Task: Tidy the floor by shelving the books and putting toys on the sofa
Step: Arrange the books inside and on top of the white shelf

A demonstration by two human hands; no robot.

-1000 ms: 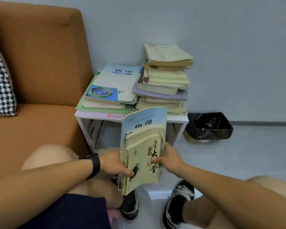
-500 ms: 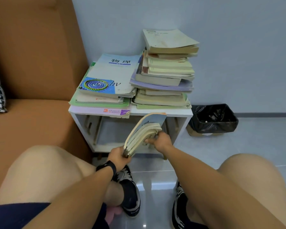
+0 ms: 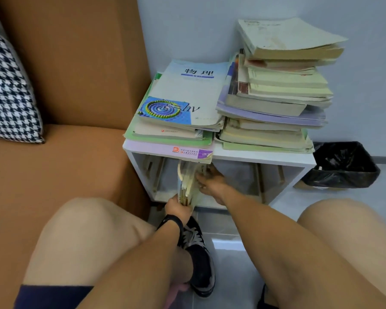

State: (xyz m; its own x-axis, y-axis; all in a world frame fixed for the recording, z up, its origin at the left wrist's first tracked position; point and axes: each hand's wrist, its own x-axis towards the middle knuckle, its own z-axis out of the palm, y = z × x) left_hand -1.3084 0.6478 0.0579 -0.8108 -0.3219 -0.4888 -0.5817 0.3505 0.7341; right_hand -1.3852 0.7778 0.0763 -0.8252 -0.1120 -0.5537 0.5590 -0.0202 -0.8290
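Note:
A small bundle of yellowed books [image 3: 187, 184] stands on edge inside the open compartment of the white shelf unit [image 3: 263, 156]. My left hand [image 3: 176, 207] grips the bundle's near bottom corner. My right hand [image 3: 211, 185] holds its right side, fingers curled on the covers inside the compartment. The books' upper part is hidden under the shelf top. Two piles of books lie on the shelf top: a low left pile [image 3: 181, 108] topped by a physics textbook, and a taller right pile [image 3: 276, 90]. The orange sofa [image 3: 54, 163] is at the left.
A houndstooth cushion [image 3: 7, 90] leans on the sofa back. A black-lined bin [image 3: 341, 166] sits on the floor right of the shelf. My bare knees and black shoes [image 3: 196, 253] fill the foreground over grey floor tiles. A pale wall stands behind the shelf.
The bundle went from upright in front of me, tilted down, then moved forward into the shelf compartment. Both hands kept their hold and followed it in.

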